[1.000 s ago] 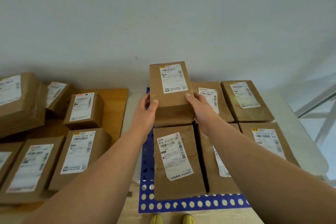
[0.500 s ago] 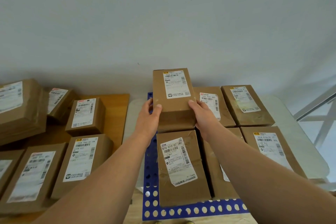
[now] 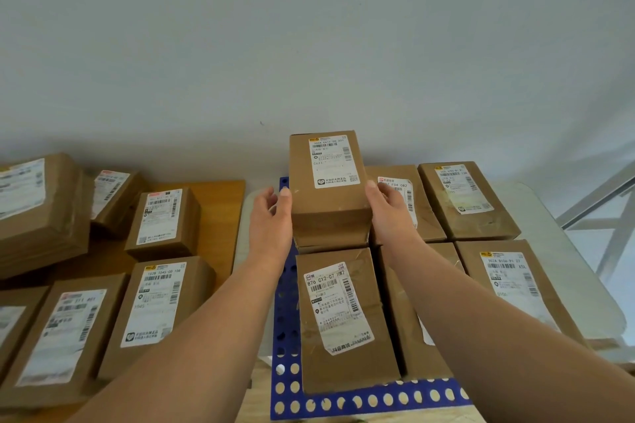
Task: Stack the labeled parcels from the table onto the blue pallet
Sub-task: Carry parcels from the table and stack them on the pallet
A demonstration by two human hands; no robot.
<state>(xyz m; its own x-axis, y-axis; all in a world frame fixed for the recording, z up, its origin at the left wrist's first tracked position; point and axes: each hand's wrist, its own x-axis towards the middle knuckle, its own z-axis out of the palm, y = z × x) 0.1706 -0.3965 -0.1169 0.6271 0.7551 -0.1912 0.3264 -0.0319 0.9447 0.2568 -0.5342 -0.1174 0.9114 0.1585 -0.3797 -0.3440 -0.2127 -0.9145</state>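
Sitting dead centre between both hands, the labeled parcel (image 3: 328,187) has its long axis pointing away from the person, label up, at the far-left corner of the blue pallet (image 3: 343,400). Left hand (image 3: 269,216) looks loosened, fingers barely touching its left side; right hand (image 3: 388,211) presses the right side, thumb on the top edge. Both equally near. Nearer the person than the hands lies another parcel (image 3: 345,318); table parcels (image 3: 158,309) wait left of the left arm.
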